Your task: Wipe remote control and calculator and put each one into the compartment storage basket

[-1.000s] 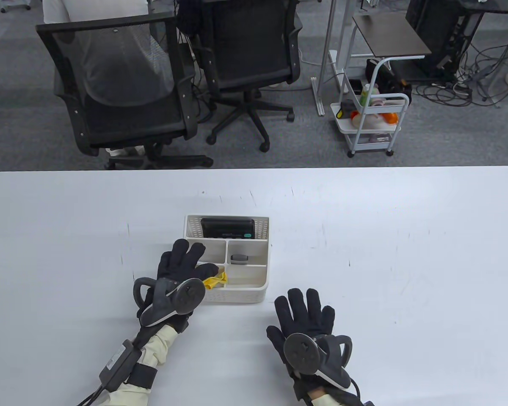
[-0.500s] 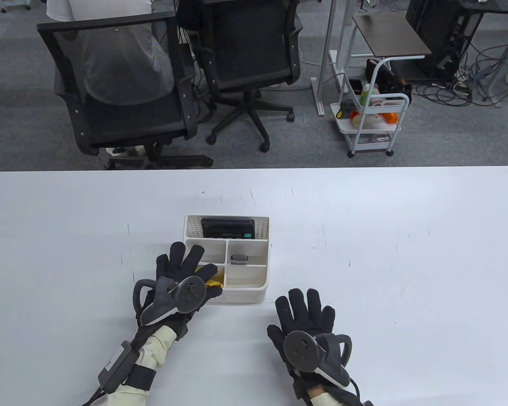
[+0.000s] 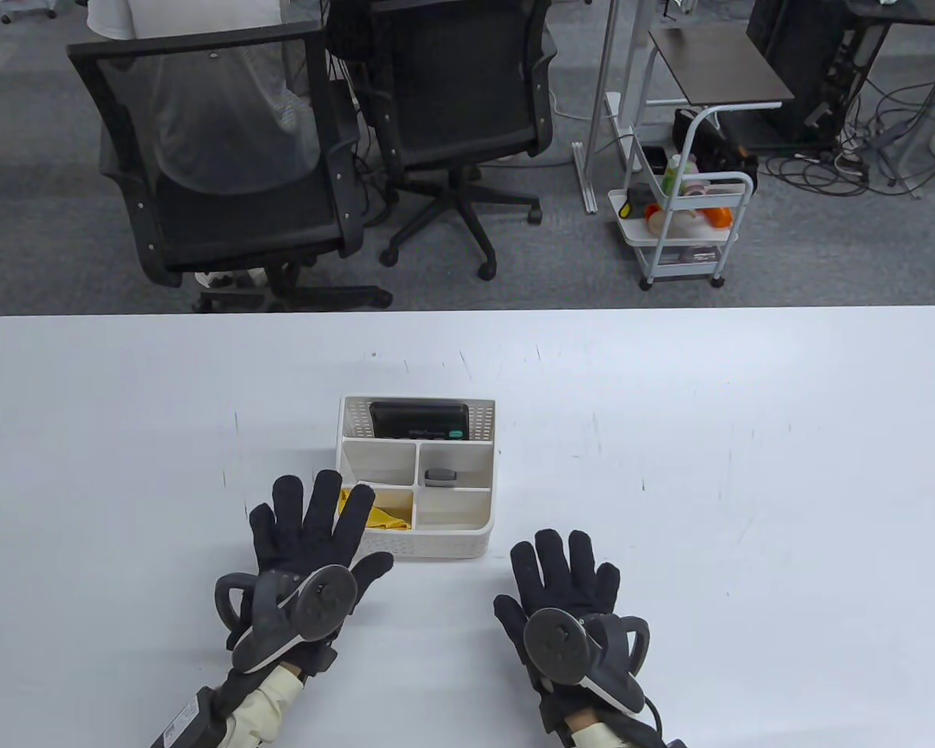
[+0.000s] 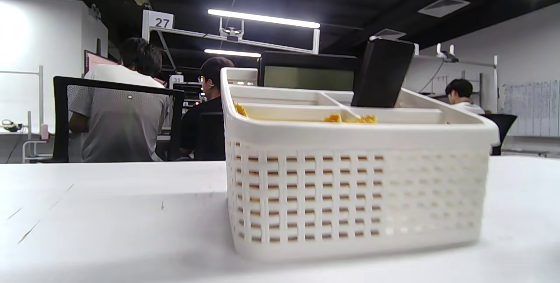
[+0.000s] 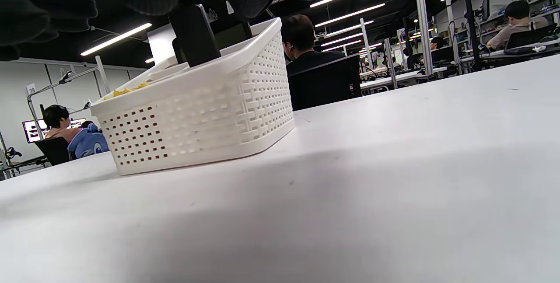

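A white compartment basket (image 3: 483,483) stands mid-table. The black calculator (image 3: 419,420) stands on edge in its back compartment, and the dark remote (image 3: 440,476) stands upright in the middle right one. A yellow cloth (image 3: 382,514) lies in the front left compartment. My left hand (image 3: 312,522) lies flat with spread fingers by the basket's front left corner, holding nothing. My right hand (image 3: 565,569) rests flat on the table, right of the basket front, fingers spread. In the left wrist view the basket (image 4: 350,186), remote (image 4: 383,73) and calculator (image 4: 308,71) show side-on.
The white table (image 3: 748,436) stretches wide to both sides. Beyond its far edge stand two black office chairs (image 3: 226,156) and a white cart (image 3: 686,226). In the right wrist view the basket (image 5: 197,103) sits left of bare tabletop.
My left hand let go of the yellow cloth in the front left compartment and drew back toward me, fingers now spread flat. The right hand stayed still.
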